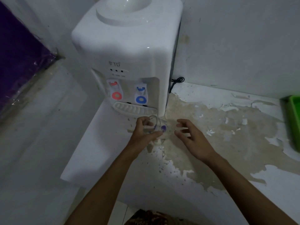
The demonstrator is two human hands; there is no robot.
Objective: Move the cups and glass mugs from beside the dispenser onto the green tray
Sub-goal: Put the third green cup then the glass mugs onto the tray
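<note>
My left hand [144, 132] grips a clear glass mug [154, 125] with a purple mark on its side, just in front of the white water dispenser [128, 51]. The mug is tilted and blurred, and I cannot tell whether it touches the counter. My right hand [190, 133] hovers to the right of the mug, fingers spread and curved towards it, holding nothing. There may be a second clear piece between my hands, too faint to make out. A corner of the green tray [294, 120] shows at the far right edge of the counter.
The white counter [227, 200] has a wide patch of peeled, stained surface. The dispenser has a red tap [116, 95], a blue tap [140, 99] and a drip grille. A black cord [177, 80] lies behind it. A purple sheet [21, 54] hangs at the left.
</note>
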